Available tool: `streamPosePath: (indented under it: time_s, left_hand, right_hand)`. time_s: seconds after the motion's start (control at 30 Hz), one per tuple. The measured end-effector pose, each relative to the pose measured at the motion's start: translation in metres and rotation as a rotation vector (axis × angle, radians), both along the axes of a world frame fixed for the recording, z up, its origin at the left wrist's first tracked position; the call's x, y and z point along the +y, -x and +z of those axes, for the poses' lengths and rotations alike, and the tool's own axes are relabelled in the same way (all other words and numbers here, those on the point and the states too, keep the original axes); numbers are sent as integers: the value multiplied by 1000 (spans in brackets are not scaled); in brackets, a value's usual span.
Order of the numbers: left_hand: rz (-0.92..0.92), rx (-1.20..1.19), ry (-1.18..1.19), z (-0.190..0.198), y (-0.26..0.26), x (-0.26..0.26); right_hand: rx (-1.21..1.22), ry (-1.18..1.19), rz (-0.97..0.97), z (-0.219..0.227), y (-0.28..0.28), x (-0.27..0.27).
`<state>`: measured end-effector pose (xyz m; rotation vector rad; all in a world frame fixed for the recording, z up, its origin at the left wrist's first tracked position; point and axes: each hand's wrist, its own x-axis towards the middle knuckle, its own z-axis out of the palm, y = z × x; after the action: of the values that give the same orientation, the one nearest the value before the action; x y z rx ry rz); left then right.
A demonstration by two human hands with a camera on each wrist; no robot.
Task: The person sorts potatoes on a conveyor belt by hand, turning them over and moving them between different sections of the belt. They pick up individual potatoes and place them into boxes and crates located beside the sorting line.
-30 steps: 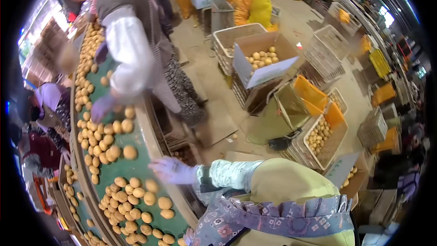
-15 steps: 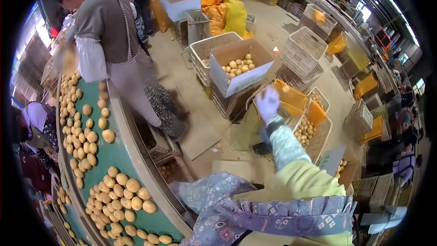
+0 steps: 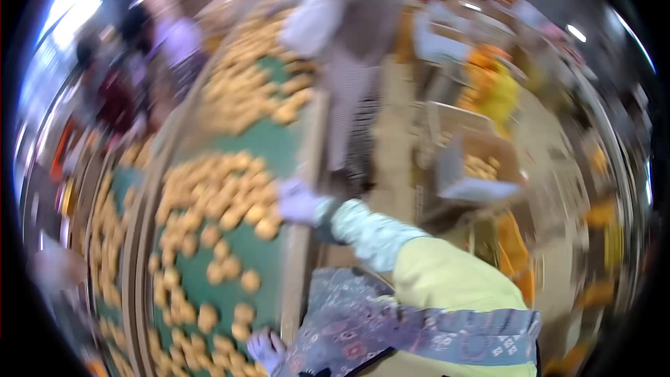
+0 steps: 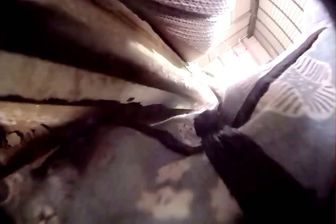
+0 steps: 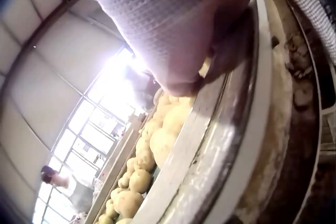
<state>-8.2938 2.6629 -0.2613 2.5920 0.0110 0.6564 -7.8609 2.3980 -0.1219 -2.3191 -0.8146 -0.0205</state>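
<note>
Tan, round potatoes (image 3: 209, 192) lie in clusters on a green conveyor belt (image 3: 269, 139). My right hand (image 3: 299, 202), in a pale lilac knit glove, is over the belt's right rim, right beside a cluster of potatoes. In the right wrist view the gloved hand (image 5: 173, 29) points down past the rim to potatoes (image 5: 164, 142); its fingertips are partly hidden, and I cannot tell whether it grips one. My gloved left hand (image 3: 266, 349) rests at the near rim with loosely bent fingers, close to a potato (image 3: 241, 331). Its glove (image 4: 178, 8) is above the rail in the left wrist view.
The belt's raised rim (image 3: 300, 251) runs along my front. A person in an apron (image 3: 356, 63) stands farther up the belt. Right of it are a cardboard box (image 3: 457, 174) with potatoes and orange and yellow sacks (image 3: 499, 91). A second belt (image 3: 125, 185) lies left.
My right hand went from the belt's rim out over the crates on the right, then back to the belt. The view swung left. My left hand now shows at the near rim.
</note>
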Motion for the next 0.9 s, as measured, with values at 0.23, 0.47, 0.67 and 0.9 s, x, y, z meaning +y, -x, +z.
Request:
streamPosePath:
  time_s: [0.23,0.47,0.67,0.9]
  left_hand:
    - [375,26,6,91,50,2]
    - [334,173,126,82,80,43]
    - [363,275,150,74,147,92]
    - [1096,296,-398,27,411,242]
  right_hand:
    - [187,-236,-46,-87,-22,111]
    - [523,-308,462,-97,142,287]
    - [553,-71,751,-101,316,383]
    - [911,172,1336,-58,442,384]
